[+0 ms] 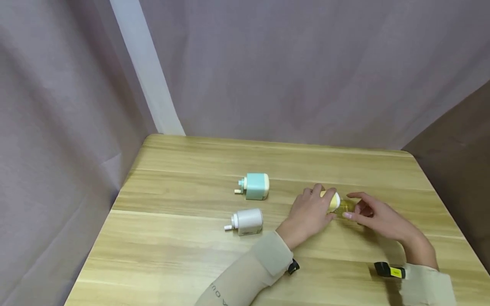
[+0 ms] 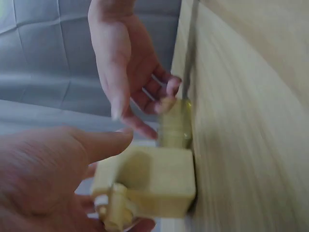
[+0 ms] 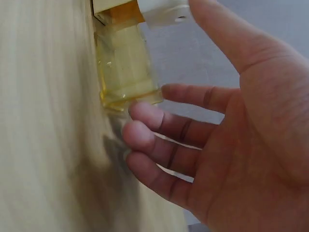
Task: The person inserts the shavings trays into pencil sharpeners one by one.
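A yellow pencil sharpener with a crank lies on the table, a white end panel facing right. My left hand grips it from the left, thumb on one side and fingers round the other. From its right end a clear yellowish shavings drawer sticks out. Just right of that drawer is my right hand, fingers apart and loosely bent. In the right wrist view its fingertips lie close to the drawer's outer end; whether they touch cannot be made out.
A teal pencil sharpener lies left of my hands, cream end to the right. Nearer me lies a light grey one. Both cranks point left. Curtains hang behind the wooden table. A black wrist device sits by the right sleeve.
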Motion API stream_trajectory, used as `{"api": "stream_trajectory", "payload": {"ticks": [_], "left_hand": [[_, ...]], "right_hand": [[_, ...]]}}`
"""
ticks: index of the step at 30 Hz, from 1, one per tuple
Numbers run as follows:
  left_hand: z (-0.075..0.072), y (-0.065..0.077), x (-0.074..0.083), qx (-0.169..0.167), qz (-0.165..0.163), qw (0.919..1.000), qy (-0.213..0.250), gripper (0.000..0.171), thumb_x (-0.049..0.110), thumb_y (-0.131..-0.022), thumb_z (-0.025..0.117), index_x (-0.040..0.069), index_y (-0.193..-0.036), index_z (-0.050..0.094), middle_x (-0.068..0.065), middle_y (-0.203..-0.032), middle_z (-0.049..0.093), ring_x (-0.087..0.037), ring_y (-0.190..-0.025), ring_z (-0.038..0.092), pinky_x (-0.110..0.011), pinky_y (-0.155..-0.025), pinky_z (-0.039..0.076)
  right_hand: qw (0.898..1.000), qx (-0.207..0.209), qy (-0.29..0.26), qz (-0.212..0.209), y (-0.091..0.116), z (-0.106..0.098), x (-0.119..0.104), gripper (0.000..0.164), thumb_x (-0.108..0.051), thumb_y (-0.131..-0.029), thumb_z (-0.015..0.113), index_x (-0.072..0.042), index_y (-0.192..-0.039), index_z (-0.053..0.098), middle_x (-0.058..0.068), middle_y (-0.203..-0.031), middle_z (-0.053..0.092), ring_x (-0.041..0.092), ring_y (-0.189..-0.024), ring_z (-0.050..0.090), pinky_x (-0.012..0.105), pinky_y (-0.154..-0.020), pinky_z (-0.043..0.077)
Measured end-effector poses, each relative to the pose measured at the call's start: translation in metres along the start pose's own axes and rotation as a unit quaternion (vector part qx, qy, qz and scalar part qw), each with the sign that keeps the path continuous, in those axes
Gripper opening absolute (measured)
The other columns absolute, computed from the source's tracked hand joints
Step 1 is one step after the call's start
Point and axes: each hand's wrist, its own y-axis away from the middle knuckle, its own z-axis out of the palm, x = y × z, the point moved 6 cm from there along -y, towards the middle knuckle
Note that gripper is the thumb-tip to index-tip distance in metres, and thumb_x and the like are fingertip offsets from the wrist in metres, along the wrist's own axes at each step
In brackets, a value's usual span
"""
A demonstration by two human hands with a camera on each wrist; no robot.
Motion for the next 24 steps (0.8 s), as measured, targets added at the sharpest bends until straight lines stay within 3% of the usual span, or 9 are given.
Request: {"api": "stream_trajectory", "payload": {"ticks": [8, 24], "left_hand": [[0.014, -0.003, -0.005, 0.02, 0.023, 0.9995, -0.009, 0.064, 0.032, -0.101, 0.064, 0.033, -0.155, 0.03, 0.0, -0.138, 0.048, -0.016, -0.103, 0.053, -0.022, -0.074, 0.053], [0.02, -0.007, -0.008, 0.005, 0.032, 0.9995, 0.003, 0.062, 0.033, -0.103, 0.06, 0.032, -0.157, 0.027, 0.001, -0.136, 0.046, -0.014, -0.1, 0.051, -0.02, -0.066, 0.05]], "right_hand": [[0.997, 0.002, -0.065, -0.036, 0.0, 0.013, 0.016, 0.058, -0.014, -0.09, 0.079, 0.001, -0.137, 0.048, 0.016, -0.089, 0.055, 0.015, -0.068, 0.05, 0.028, -0.056, 0.046], [0.998, 0.024, -0.064, -0.014, -0.003, 0.016, 0.028, 0.044, -0.018, -0.095, 0.075, -0.002, -0.131, 0.056, 0.01, -0.088, 0.052, 0.013, -0.07, 0.047, 0.027, -0.056, 0.043]]}}
